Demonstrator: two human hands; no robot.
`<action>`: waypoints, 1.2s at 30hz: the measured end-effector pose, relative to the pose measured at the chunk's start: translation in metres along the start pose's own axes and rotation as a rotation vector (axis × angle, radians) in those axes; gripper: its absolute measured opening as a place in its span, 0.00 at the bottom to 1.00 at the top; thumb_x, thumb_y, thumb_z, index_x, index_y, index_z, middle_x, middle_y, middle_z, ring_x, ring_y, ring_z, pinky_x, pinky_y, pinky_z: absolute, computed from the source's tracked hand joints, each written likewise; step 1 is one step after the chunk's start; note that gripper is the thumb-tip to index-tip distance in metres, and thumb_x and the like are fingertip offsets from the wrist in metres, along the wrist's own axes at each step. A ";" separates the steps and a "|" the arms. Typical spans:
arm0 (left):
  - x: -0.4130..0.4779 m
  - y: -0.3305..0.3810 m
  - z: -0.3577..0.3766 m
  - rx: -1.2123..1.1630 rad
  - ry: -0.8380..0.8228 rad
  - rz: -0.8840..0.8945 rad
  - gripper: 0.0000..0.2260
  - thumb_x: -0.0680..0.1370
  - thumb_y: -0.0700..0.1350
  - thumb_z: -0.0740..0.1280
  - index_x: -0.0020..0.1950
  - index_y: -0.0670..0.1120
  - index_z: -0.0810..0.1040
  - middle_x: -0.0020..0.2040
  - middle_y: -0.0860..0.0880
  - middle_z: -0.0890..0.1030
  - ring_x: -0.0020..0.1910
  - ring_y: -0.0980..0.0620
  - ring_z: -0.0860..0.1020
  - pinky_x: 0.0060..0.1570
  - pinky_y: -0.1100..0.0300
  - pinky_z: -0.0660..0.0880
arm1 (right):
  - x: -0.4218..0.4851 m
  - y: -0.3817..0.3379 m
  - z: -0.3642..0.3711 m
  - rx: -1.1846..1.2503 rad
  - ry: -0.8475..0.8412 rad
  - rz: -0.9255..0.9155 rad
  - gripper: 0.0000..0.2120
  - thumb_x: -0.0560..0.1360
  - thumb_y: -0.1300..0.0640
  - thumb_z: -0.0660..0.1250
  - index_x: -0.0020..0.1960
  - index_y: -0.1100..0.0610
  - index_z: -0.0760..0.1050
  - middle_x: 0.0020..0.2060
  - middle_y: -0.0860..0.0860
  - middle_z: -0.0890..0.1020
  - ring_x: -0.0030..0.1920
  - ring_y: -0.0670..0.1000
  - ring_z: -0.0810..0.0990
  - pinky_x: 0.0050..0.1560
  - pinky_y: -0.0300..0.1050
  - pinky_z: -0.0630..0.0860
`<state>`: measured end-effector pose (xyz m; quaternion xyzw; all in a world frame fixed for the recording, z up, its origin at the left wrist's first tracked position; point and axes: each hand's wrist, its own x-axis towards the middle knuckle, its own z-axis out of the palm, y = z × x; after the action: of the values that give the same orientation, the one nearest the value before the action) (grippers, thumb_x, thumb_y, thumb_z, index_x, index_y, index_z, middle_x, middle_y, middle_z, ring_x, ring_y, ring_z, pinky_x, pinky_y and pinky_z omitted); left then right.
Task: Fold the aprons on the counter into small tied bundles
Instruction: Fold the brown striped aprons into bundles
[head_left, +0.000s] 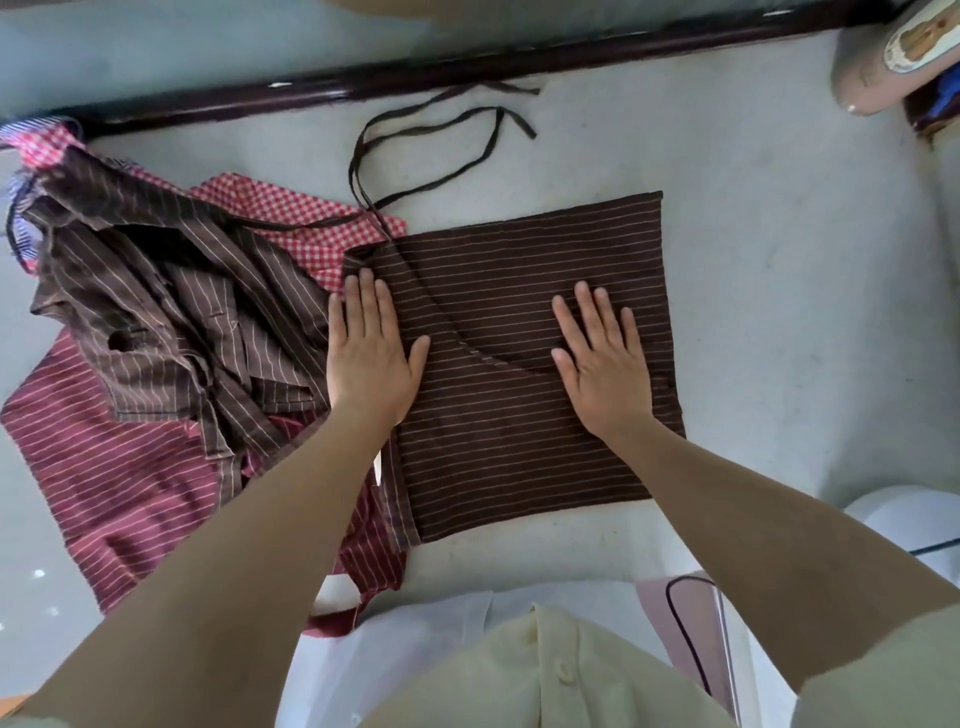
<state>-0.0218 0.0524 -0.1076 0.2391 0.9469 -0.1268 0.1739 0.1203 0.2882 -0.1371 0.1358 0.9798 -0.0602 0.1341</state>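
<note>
A brown striped apron (519, 447) lies folded into a flat rectangle in the middle of the pale counter (779, 312). Its dark ties (441, 124) trail loose toward the far edge. My left hand (369, 348) presses flat on the apron's left edge, fingers straight. My right hand (602, 358) presses flat on its right half, fingers spread. A heap of unfolded aprons sits to the left: a crumpled brown striped one (166, 312), a maroon striped one (114, 478) under it, and a red checked one (291, 213) behind.
A dark wooden rail (467, 67) runs along the counter's far edge. A grey iron-like object (883, 62) stands at the far right corner. A white appliance (914, 525) with a black cord sits at the near right.
</note>
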 end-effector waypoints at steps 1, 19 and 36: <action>0.001 0.001 0.000 -0.003 0.005 0.001 0.35 0.79 0.61 0.32 0.78 0.38 0.37 0.79 0.39 0.39 0.78 0.42 0.39 0.76 0.46 0.40 | 0.001 0.001 0.000 0.001 0.001 -0.005 0.27 0.84 0.43 0.39 0.80 0.49 0.44 0.80 0.53 0.47 0.79 0.54 0.45 0.78 0.56 0.48; -0.079 0.012 0.022 0.012 0.051 0.384 0.30 0.82 0.58 0.38 0.79 0.41 0.46 0.80 0.43 0.47 0.79 0.45 0.45 0.77 0.48 0.45 | -0.041 0.003 0.009 -0.020 -0.045 -0.162 0.28 0.84 0.43 0.38 0.80 0.53 0.41 0.80 0.53 0.46 0.79 0.53 0.43 0.78 0.56 0.45; -0.119 -0.035 0.015 0.197 -0.070 0.457 0.46 0.75 0.54 0.68 0.78 0.53 0.36 0.80 0.48 0.40 0.78 0.48 0.39 0.76 0.43 0.38 | -0.080 -0.067 0.004 -0.115 -0.267 -0.578 0.56 0.71 0.32 0.65 0.78 0.57 0.32 0.77 0.56 0.34 0.77 0.56 0.33 0.77 0.58 0.37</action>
<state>0.0629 -0.0307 -0.0692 0.4583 0.8447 -0.1838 0.2066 0.1763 0.2036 -0.1137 -0.1650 0.9533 -0.0577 0.2465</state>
